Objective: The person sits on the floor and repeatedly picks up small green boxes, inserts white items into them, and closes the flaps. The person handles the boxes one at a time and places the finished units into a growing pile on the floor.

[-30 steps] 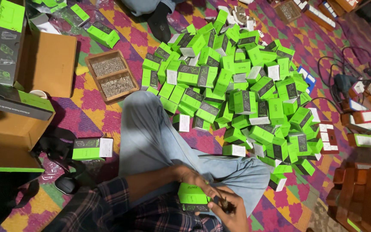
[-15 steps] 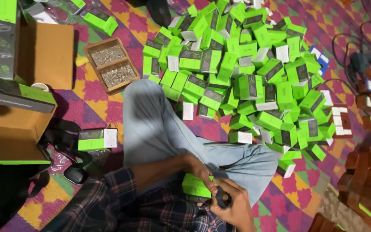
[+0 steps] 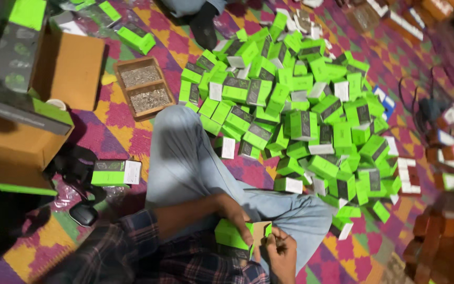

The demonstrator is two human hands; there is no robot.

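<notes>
Green box [image 3: 230,235], small and open at one end with its brown flap [image 3: 261,230] standing up, sits in the person's lap, above the plaid shirt and beside the grey trouser leg [image 3: 185,158]. The left hand [image 3: 236,214] wraps around the box from above and grasps it; the right hand [image 3: 281,251] is pinched shut on a small dark item just beside the flap, too small to identify. A slip seems the main risk: the box is held only by the fingers over its top, so a push on the flap could tip it off the lap onto the patterned rug [image 3: 127,134]. The small item could likewise drop into the shirt folds. The big heap of matching green boxes [image 3: 295,105] lies near the knee, so a shift of the leg might scatter it.
</notes>
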